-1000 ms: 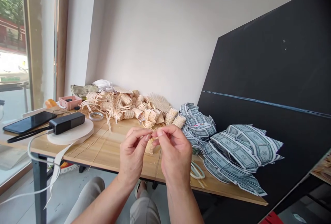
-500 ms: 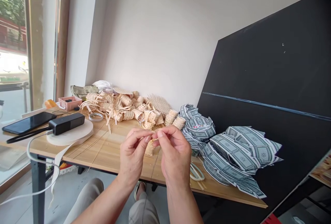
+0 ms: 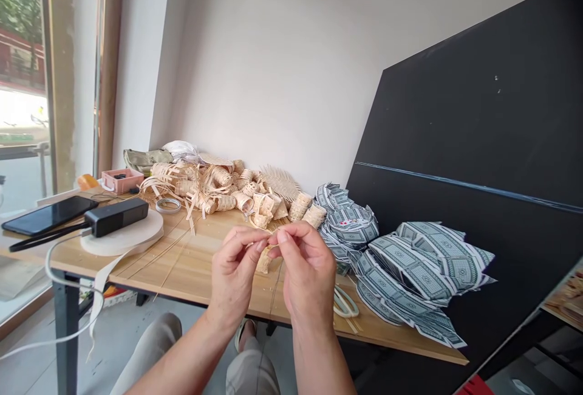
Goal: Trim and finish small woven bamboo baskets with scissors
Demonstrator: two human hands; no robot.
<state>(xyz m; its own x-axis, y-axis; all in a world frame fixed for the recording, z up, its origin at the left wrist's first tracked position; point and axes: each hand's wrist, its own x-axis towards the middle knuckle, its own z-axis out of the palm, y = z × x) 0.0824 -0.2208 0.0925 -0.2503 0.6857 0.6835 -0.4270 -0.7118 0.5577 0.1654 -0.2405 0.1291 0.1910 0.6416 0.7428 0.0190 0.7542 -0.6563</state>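
Observation:
My left hand [image 3: 234,267] and my right hand [image 3: 306,267] meet fingertip to fingertip over the table's front part. Both are pinched closed on a thin brown cord [image 3: 275,288], whose loose end hangs down past the table edge. The bit between the fingertips is mostly hidden. Just behind the fingers a small woven bamboo piece [image 3: 263,261] rests on the table, partly covered by my hands. Farther back lies a heap of woven bamboo tubes [image 3: 223,177] with loose strip ends.
Left on the wooden table [image 3: 191,261] are a phone [image 3: 50,214], a black power bank [image 3: 117,216] on a roll of white strip [image 3: 152,231], a tape ring [image 3: 168,205] and a pink box [image 3: 122,180]. Folded-card shapes [image 3: 419,267] and pale-handled scissors [image 3: 345,302] lie right.
My hands keep almost the same pose, fingertips together. The hanging cord has swung slightly to the right. The whole view has shifted very slightly.

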